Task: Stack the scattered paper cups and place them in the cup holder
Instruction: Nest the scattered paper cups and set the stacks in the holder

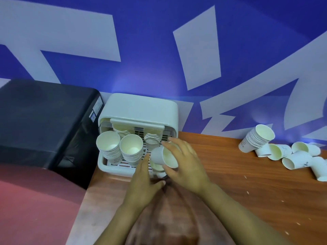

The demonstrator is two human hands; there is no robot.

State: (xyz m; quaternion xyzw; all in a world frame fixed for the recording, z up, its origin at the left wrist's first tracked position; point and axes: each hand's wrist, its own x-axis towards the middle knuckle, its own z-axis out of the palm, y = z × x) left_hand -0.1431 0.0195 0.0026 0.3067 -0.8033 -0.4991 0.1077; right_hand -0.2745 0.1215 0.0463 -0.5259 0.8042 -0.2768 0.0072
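Observation:
A white cup holder (139,108) with a slatted tray stands at the table's back left. Stacks of white paper cups fill it: one at front left (108,145), one beside it (131,149), others behind (153,138). My right hand (184,161) grips a single tilted paper cup (160,156) over the tray's front right part, above another cup (156,167) mostly hidden beneath. My left hand (143,181) rests by the tray's front edge, fingers straight, thumb out. Scattered cups (293,158) lie on their sides at the far right, beside a leaning stack (256,138).
A black appliance (46,121) stands left of the holder. The wooden table (238,191) runs to the right. A blue and white wall (159,50) rises directly behind. A dark red surface (31,200) lies at lower left.

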